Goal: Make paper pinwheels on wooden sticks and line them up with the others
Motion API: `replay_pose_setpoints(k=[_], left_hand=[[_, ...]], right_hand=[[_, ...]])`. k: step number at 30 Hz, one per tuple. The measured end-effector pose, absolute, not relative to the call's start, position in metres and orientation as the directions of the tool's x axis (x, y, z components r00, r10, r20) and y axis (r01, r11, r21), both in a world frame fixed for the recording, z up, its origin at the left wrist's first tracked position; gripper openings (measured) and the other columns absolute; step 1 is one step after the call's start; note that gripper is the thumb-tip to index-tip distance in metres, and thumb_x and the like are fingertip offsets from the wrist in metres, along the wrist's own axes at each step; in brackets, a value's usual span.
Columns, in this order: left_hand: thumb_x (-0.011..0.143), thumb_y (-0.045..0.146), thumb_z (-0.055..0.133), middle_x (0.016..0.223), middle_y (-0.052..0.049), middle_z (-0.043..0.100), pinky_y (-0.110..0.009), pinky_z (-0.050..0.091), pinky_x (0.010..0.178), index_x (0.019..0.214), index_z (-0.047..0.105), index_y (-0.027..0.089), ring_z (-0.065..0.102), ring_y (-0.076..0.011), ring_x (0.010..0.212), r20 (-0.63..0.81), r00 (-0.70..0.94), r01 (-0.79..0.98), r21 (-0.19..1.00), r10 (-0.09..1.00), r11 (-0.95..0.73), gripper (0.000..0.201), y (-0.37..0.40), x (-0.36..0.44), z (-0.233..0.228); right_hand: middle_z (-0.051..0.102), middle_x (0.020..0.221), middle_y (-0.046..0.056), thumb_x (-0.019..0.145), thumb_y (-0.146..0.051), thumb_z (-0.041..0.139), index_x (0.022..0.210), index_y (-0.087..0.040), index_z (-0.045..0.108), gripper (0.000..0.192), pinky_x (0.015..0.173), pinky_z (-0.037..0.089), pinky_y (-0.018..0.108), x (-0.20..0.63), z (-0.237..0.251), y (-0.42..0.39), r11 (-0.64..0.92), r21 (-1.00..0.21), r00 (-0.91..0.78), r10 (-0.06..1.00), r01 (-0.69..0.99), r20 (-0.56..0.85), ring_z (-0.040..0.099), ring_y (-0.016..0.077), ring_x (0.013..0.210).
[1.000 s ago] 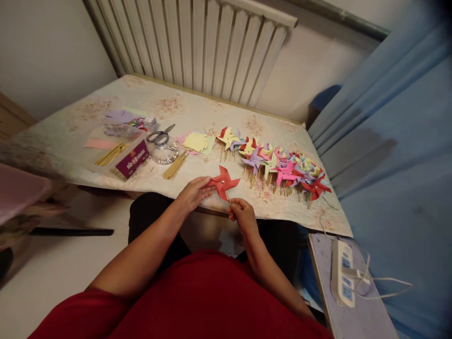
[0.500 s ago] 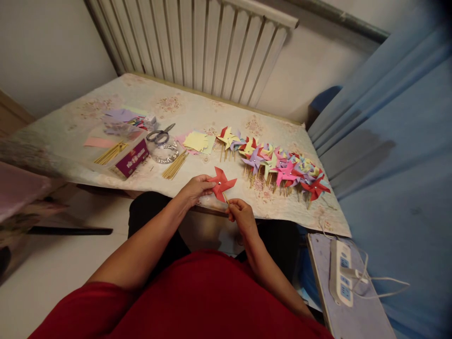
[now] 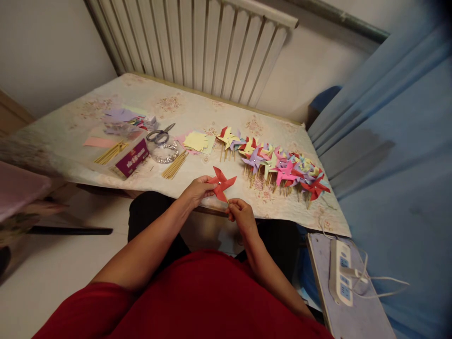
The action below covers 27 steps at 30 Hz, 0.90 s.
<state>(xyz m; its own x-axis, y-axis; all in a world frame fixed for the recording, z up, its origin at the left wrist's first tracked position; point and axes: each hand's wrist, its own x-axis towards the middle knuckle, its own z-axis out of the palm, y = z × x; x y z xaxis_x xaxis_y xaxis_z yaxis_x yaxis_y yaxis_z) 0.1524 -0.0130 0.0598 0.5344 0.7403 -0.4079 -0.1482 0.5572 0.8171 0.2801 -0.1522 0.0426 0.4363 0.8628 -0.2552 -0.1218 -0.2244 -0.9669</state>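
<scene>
One red pinwheel (image 3: 221,182) sits between two hands, over the near table (image 3: 197,113) edge. The left hand (image 3: 196,189) pinches a blade at the wheel's left side; the right hand (image 3: 239,214) is closed around the stick below it. The stick runs from the right hand up and leftward to the wheel, whose face tilts upward. Beyond the right hand lies one long row of finished pinwheels (image 3: 278,165), too crowded to count; beyond the left, one pair of scissors (image 3: 160,135) and two bundles of sticks (image 3: 175,165).

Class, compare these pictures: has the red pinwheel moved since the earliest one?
Yes. The red pinwheel has shifted slightly left and turned, drawing away from the row of finished pinwheels on the table.
</scene>
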Motion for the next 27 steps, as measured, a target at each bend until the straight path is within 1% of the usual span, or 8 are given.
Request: replay_pose_setpoints(k=[3,7,10,13,16,22,24,27], left_hand=[[0.051,0.015,0.085,0.071,0.001,0.065,-0.025,0.049,0.070,0.075,0.061,0.015,0.062,-0.0113,0.065,-0.407,0.532,-0.150,0.818,0.743,0.556,0.034,-0.014,0.152,0.060],[0.050,0.018,0.087,0.077,-0.002,0.068,-0.027,0.049,0.074,0.080,0.065,0.015,0.064,-0.0133,0.070,-0.397,0.554,-0.130,0.827,0.732,0.547,0.038,-0.011,0.149,0.060],[0.053,0.026,0.088,0.078,-0.002,0.068,-0.029,0.049,0.076,0.084,0.067,0.014,0.064,-0.0140,0.072,-0.383,0.594,-0.130,0.822,0.707,0.555,0.040,-0.007,0.145,0.064],[0.059,0.034,0.086,0.079,-0.002,0.067,-0.030,0.049,0.075,0.084,0.067,0.015,0.062,-0.0144,0.073,-0.366,0.605,-0.180,0.802,0.707,0.569,0.037,-0.003,0.142,0.067],[0.061,0.035,0.084,0.077,-0.001,0.065,-0.029,0.049,0.072,0.082,0.066,0.016,0.060,-0.0135,0.070,-0.354,0.607,-0.206,0.795,0.712,0.571,0.034,-0.001,0.141,0.069],[0.060,0.035,0.085,0.070,0.002,0.061,-0.026,0.047,0.068,0.078,0.062,0.017,0.056,-0.0106,0.062,-0.336,0.628,-0.173,0.819,0.702,0.547,0.035,0.002,0.143,0.065],[0.060,0.035,0.085,0.065,0.003,0.058,-0.025,0.044,0.063,0.075,0.061,0.017,0.053,-0.0094,0.058,-0.304,0.622,-0.184,0.839,0.722,0.512,0.034,0.002,0.144,0.065],[0.060,0.035,0.083,0.056,0.005,0.051,-0.023,0.034,0.053,0.069,0.059,0.017,0.043,-0.0074,0.051,-0.241,0.616,-0.193,0.877,0.750,0.441,0.032,0.002,0.145,0.068]], right_hand=[[0.065,0.059,-0.004,0.068,-0.035,0.060,0.087,-0.019,0.062,0.025,0.042,0.033,0.022,0.280,0.042,-0.153,-0.231,-0.966,0.435,0.862,-0.118,-0.260,0.046,0.0088,0.040],[0.065,0.058,-0.004,0.067,-0.034,0.060,0.086,-0.019,0.062,0.025,0.042,0.033,0.022,0.281,0.042,-0.153,-0.224,-0.967,0.439,0.862,-0.120,-0.254,0.046,0.0088,0.040],[0.065,0.058,-0.004,0.068,-0.034,0.060,0.087,-0.018,0.062,0.025,0.042,0.033,0.022,0.281,0.041,-0.153,-0.219,-0.968,0.435,0.865,-0.120,-0.250,0.046,0.0086,0.040],[0.065,0.059,-0.004,0.068,-0.034,0.060,0.087,-0.018,0.062,0.025,0.042,0.033,0.021,0.280,0.041,-0.153,-0.218,-0.970,0.429,0.870,-0.111,-0.245,0.046,0.0086,0.040],[0.064,0.058,-0.004,0.067,-0.035,0.060,0.087,-0.018,0.062,0.026,0.042,0.033,0.022,0.279,0.041,-0.153,-0.226,-0.969,0.426,0.870,-0.101,-0.247,0.045,0.0087,0.040],[0.064,0.058,-0.004,0.067,-0.036,0.060,0.087,-0.018,0.062,0.027,0.042,0.032,0.022,0.279,0.041,-0.153,-0.241,-0.968,0.432,0.867,-0.071,-0.248,0.045,0.0090,0.040],[0.064,0.059,-0.004,0.067,-0.036,0.059,0.087,-0.018,0.062,0.027,0.041,0.032,0.022,0.279,0.041,-0.153,-0.247,-0.967,0.432,0.867,-0.059,-0.248,0.045,0.0090,0.040],[0.064,0.059,-0.004,0.068,-0.035,0.059,0.087,-0.018,0.062,0.026,0.042,0.032,0.022,0.279,0.042,-0.154,-0.254,-0.966,0.432,0.867,-0.048,-0.249,0.045,0.0091,0.040]])
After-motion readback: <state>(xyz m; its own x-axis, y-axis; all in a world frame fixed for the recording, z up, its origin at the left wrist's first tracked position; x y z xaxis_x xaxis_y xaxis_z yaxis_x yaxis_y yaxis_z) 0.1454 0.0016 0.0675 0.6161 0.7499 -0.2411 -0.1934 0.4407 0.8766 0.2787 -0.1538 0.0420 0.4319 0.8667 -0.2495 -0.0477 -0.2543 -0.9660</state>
